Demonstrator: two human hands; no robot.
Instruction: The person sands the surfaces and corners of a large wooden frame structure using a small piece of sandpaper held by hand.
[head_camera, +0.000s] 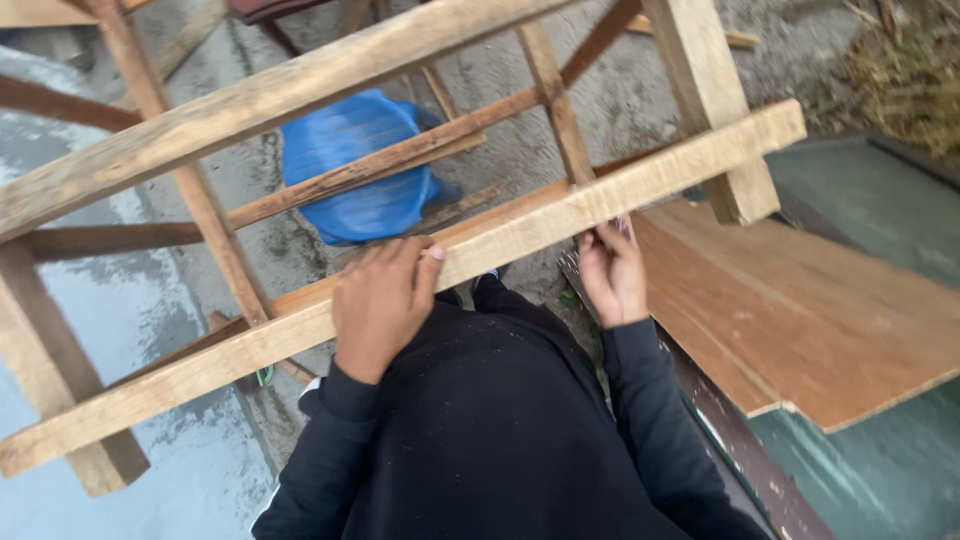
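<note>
A rough wooden frame of pale and reddish battens fills the view, tilted up in front of me. My left hand (383, 300) is wrapped over its nearest long pale batten (520, 232), fingers curled on top. My right hand (612, 270) grips the same batten from underneath, a little further right, close to a short upright post (715, 110). Both arms are in black sleeves and my dark-clad legs show below.
A blue plastic bag (355, 165) lies on the concrete ground behind the frame. A plywood sheet (800, 310) rests on a green surface (890, 200) at the right, with a dark board edge (735, 445) beside my leg. Dry grass is at the top right.
</note>
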